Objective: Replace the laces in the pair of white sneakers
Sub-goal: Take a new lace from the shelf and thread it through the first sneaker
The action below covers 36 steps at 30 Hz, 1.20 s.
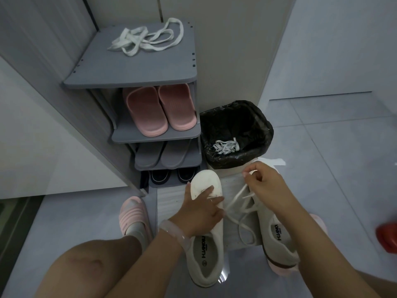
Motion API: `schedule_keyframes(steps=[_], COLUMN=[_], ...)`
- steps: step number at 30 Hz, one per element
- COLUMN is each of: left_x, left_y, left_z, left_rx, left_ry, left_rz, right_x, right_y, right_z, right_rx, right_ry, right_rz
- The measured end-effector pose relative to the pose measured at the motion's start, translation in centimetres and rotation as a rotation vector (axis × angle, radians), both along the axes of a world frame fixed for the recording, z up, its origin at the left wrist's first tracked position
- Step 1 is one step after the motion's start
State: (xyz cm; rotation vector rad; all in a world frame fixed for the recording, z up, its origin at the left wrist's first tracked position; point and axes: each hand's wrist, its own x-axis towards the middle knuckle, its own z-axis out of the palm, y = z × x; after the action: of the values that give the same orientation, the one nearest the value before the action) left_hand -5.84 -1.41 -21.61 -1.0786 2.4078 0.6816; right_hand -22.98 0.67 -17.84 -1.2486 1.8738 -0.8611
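Two white sneakers stand side by side on a pale mat (169,201). My left hand (203,208) rests over the vamp of the left sneaker (207,231), fingers spread on it; no lace shows in this shoe. My right hand (261,181) is raised above the toe of the right sneaker (277,231) and pinches a white lace (238,203) that runs slack down through that shoe's eyelets. A loose pile of white laces (148,37) lies on top of the grey shoe rack (137,80). Another bundle of white laces (226,146) lies in the bin.
A bin lined with a black bag (236,117) stands right of the rack, just beyond the sneakers. Pink slippers (160,109), grey slippers and dark shoes fill the rack's shelves. My left foot in a pink sandal (134,216) is by the mat. A red object (387,237) sits at the right edge.
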Motion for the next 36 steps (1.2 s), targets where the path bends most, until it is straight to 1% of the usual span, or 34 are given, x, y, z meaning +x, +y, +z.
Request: schedule_keyframes(steps=[3,5,7,8,9,10,12,13,14,15,17,18,20,21,22,24,25,26,28,29,31,34,36], left_x=[-0.4,-0.7,-0.9,-0.9,-1.0,-0.8,-0.3,0.0,0.5,0.9,1.9,2.6,4.3,5.2,6.2,7.8,8.3,8.9,9.7,9.9,9.8,8.6,7.4], left_y=[1.0,1.2,0.9,0.5,0.2,-0.2,-0.6,-0.9,-1.2,-1.4,-1.8,-2.1,-2.5,-2.7,-2.8,-3.1,-3.1,-3.1,-3.1,-3.1,-3.0,-2.5,-1.9], left_z=[-0.2,-0.4,-0.4,-0.3,-0.1,0.3,1.9,2.6,3.2,3.9,5.8,6.7,8.5,9.1,9.3,9.1,8.7,7.9,6.4,5.6,4.1,3.3,3.0], left_rx=[-0.083,-0.127,-0.181,-0.171,-0.119,-0.018,0.249,0.325,0.339,0.323,0.210,0.128,-0.042,-0.138,-0.233,-0.370,-0.395,-0.393,-0.354,-0.333,-0.258,-0.155,-0.147], left_ry=[-0.058,-0.061,0.017,0.112,0.256,0.442,0.783,0.895,0.949,0.987,1.071,1.115,1.184,1.171,1.092,0.755,0.597,0.478,0.330,0.289,0.248,0.216,0.193], left_rz=[-0.017,0.011,0.068,0.144,0.250,0.415,0.801,0.945,1.030,1.077,1.130,1.172,1.252,1.254,1.215,1.062,0.999,0.971,0.976,0.963,0.875,0.746,0.680], right_x=[-0.6,-0.9,-1.2,-1.5,-1.7,-2.0,-2.7,-2.8,-3.0,-3.0,-3.1,-3.0,-2.8,-2.6,-2.3,-1.6,-1.2,-1.0,-0.6,-0.4,0.1,1.1,1.8], right_y=[0.4,0.5,0.5,0.5,0.5,0.5,0.5,0.5,0.5,0.5,0.5,0.5,0.6,0.6,0.7,0.7,0.6,0.6,0.3,0.1,0.0,0.2,0.4], right_z=[0.5,1.0,1.5,1.7,1.9,2.1,2.2,2.2,2.1,1.9,1.2,0.9,0.6,0.6,1.0,1.8,2.2,2.4,2.3,2.3,1.9,1.0,0.1], right_rx=[0.095,0.133,0.106,0.082,0.070,0.077,0.131,0.175,0.227,0.281,0.397,0.448,0.492,0.489,0.485,0.494,0.496,0.480,0.422,0.400,0.381,0.367,0.334], right_ry=[0.008,0.053,0.131,0.172,0.215,0.250,0.274,0.293,0.334,0.391,0.493,0.517,0.487,0.438,0.357,0.089,-0.085,-0.262,-0.563,-0.661,-0.750,-0.765,-0.755], right_rz=[0.075,0.124,0.102,0.065,0.023,-0.021,-0.084,-0.091,-0.081,-0.059,0.001,0.025,0.060,0.069,0.071,0.046,0.018,-0.015,-0.100,-0.138,-0.167,-0.139,-0.098])
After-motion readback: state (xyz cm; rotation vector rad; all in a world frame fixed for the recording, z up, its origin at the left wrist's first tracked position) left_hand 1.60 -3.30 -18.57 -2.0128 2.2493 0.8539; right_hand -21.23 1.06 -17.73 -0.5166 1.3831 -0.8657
